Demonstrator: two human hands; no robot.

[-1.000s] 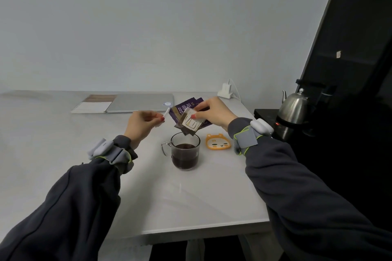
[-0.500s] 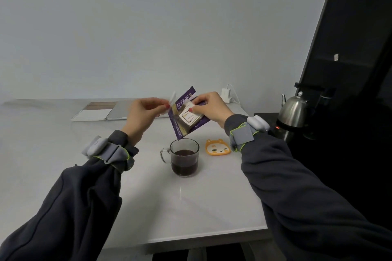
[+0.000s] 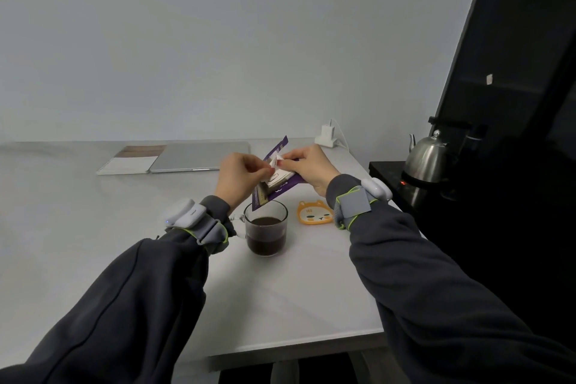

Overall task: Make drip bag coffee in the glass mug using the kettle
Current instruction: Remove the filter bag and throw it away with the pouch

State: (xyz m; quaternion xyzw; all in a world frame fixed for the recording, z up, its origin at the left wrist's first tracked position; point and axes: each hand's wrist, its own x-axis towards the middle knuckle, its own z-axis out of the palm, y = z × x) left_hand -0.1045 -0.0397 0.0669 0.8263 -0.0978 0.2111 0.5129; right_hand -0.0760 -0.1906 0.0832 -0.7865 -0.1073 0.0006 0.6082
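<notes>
I see both hands raised together just above and behind the glass mug (image 3: 266,229). The left hand (image 3: 238,176) has its fingers curled in, with thumb and forefinger pinching a small white scrap (image 3: 274,162); I cannot tell what the scrap is. The right hand (image 3: 310,165) is also curled. Its fingers grip the pale drip bag (image 3: 277,179) and the purple wrapper (image 3: 282,192) together, with the drip bag lying against the wrapper's face. The two sets of fingertips nearly meet at the scrap. The wrapper's lower corner hangs over the mug's far rim.

By my count there is one mug, one drip bag, one wrapper and one kettle (image 3: 425,159). I also count one orange cat-face coaster (image 3: 314,212), one notebook (image 3: 131,163), one closed laptop (image 3: 199,155) and one white charger (image 3: 325,135). There are two grey wrist bands, one on each sleeve.

The mug stands upright on the white table (image 3: 93,212), its handle toward the left wrist, and is roughly half full of dark coffee (image 3: 265,238). The coaster lies just to the right of the mug. The kettle, lid on, sits well to the mug's right on a black base with a red light. The notebook and laptop lie side by side behind the mug to its left, and the charger is behind it to its right.
</notes>
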